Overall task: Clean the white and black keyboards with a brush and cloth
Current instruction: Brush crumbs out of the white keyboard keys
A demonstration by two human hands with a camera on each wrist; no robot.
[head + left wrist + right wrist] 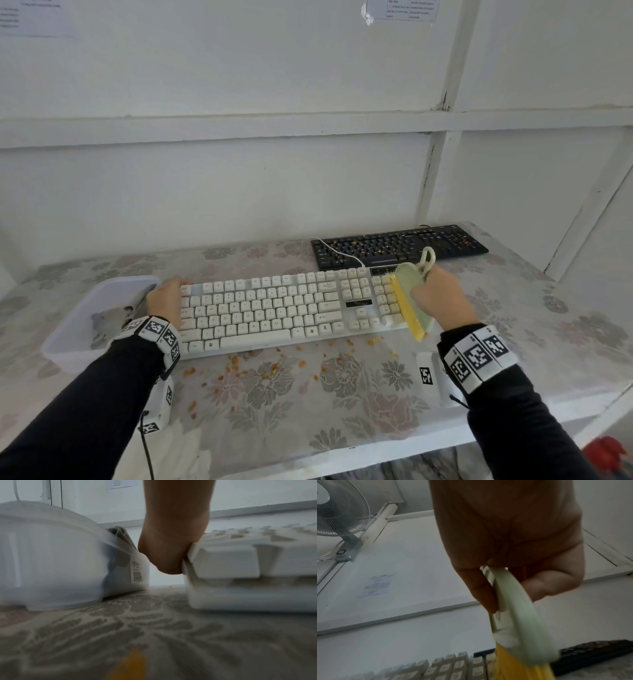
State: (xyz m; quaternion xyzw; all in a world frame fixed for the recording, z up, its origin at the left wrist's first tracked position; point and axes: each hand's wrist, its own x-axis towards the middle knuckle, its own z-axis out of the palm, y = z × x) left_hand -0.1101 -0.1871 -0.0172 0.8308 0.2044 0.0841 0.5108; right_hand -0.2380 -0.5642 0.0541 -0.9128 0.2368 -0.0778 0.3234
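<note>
The white keyboard point(274, 308) lies across the middle of the table; its keys show in the left wrist view point(240, 561) and the right wrist view point(436, 666). My left hand point(168, 298) grips its left end, thumb side against the edge point(171, 547). My right hand point(438, 294) holds a pale green brush point(414, 298) with yellow bristles point(406, 308) over the number pad; the handle point(513, 608) runs between my fingers. The black keyboard point(397, 246) lies behind, strewn with orange crumbs point(590, 654).
A translucent plastic tub point(99, 318) stands just left of the white keyboard point(60, 561). Orange crumbs point(274, 366) are scattered on the floral tablecloth point(342, 411) in front of the keyboard. A wall rises behind; the table edge is at right.
</note>
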